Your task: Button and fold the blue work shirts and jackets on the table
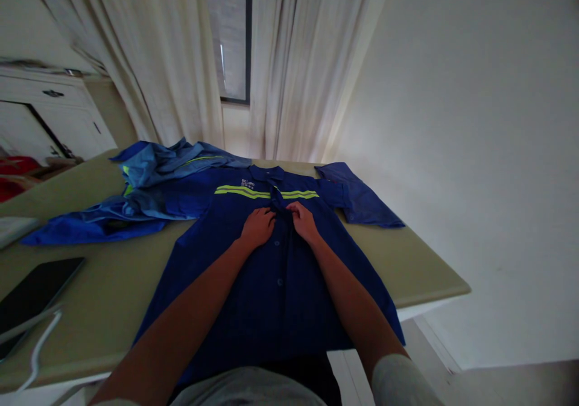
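Observation:
A dark blue work shirt (239,309) lies front up on the table, collar away from me. Yellow-green reflective stripes cross its chest, and a small white print sits on one side. At the button placket, just below the stripes, my left hand (259,227) has its fingers curled on the fabric edge. Across from it, my right hand (304,220) pinches the opposite edge of the shirt front. Between the hands the cloth is slightly lifted and folded. Two buttons show on the placket nearer to me; the fingertips partly hide the spot being held.
Crumpled blue garments (154,171) lie on the table's left back, and a folded dark blue garment (362,198) at the right back. A black tablet (40,291) and a white cable (38,352) are at left. A wall (488,152) borders the right side.

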{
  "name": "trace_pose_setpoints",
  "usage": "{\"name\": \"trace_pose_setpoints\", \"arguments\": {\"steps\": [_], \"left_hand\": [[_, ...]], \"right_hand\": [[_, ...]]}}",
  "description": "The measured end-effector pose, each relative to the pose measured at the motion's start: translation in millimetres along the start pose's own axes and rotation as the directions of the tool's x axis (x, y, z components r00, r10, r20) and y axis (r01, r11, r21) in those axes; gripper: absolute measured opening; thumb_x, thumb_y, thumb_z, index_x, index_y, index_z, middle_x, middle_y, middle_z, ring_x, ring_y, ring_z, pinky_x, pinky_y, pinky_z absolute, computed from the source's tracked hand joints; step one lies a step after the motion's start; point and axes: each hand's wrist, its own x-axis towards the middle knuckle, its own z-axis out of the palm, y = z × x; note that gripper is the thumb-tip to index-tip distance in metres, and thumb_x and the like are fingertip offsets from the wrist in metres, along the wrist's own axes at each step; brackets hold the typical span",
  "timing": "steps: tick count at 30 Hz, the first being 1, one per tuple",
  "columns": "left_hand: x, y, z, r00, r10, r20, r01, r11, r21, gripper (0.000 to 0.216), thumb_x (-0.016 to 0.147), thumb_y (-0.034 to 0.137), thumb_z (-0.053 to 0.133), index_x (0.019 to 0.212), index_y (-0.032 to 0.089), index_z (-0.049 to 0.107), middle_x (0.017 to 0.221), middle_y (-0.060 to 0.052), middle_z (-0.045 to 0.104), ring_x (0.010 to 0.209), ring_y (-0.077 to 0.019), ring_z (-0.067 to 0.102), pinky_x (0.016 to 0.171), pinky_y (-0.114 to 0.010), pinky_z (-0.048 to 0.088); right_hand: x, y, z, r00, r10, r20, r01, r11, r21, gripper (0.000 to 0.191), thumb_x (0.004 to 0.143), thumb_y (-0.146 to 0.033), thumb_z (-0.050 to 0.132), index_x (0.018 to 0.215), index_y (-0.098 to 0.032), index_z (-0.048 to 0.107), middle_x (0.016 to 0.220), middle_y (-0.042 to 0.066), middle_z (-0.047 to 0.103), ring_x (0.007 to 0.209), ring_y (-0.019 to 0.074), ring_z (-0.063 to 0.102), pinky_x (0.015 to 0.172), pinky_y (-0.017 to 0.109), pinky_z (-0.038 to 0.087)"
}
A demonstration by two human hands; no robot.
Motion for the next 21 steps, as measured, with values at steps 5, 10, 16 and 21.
{"name": "trace_pose_setpoints", "arguments": {"steps": [5,10,16,21], "left_hand": [[1,2,-9,0.999,0.024,-0.031,-0.026,0.997,-0.072,0.017,0.097,0.03,0.063,0.108,0.02,0.072,0.119,-0.009,0.069,0.11,-0.0258,0.063,0.098,-0.039,0.048],[-3,6,-12,0.997,0.017,-0.071,-0.019,0.999,-0.032,0.011,0.097,0.031,0.064,0.099,0.022,0.07,0.109,-0.008,0.068,0.108,-0.0264,0.061,0.093,-0.038,0.047],[0,4,-7,1.0,-0.018,-0.015,0.016,0.996,-0.092,0.01,0.099,0.024,0.058,0.099,0.021,0.068,0.101,-0.007,0.071,0.1,-0.0234,0.066,0.087,-0.034,0.049],[5,-6,-3,0.997,-0.069,0.03,0.075,0.947,-0.312,0.014,0.09,0.015,0.064,0.102,0.021,0.065,0.099,-0.003,0.074,0.092,-0.0186,0.07,0.083,-0.029,0.052]], "right_hand": [[-5,-4,-5,0.999,0.046,0.014,-0.044,0.989,-0.141,0.014,0.087,-0.023,0.063,0.097,-0.019,0.073,0.1,0.006,0.07,0.092,0.0195,0.066,0.092,0.034,0.051],[-7,-11,-8,0.998,0.036,0.053,-0.021,0.966,-0.259,0.01,0.082,-0.024,0.073,0.09,-0.018,0.073,0.1,0.007,0.066,0.089,0.0197,0.063,0.088,0.034,0.05],[-9,-27,2,0.995,-0.087,0.041,0.09,0.993,-0.07,0.008,0.089,-0.02,0.066,0.092,-0.019,0.073,0.099,0.005,0.068,0.088,0.0174,0.064,0.086,0.03,0.051],[-15,-34,14,0.994,-0.058,0.09,0.072,0.984,-0.162,0.016,0.088,-0.015,0.064,0.098,-0.02,0.076,0.103,0.006,0.068,0.088,0.0178,0.064,0.087,0.031,0.05]]}}
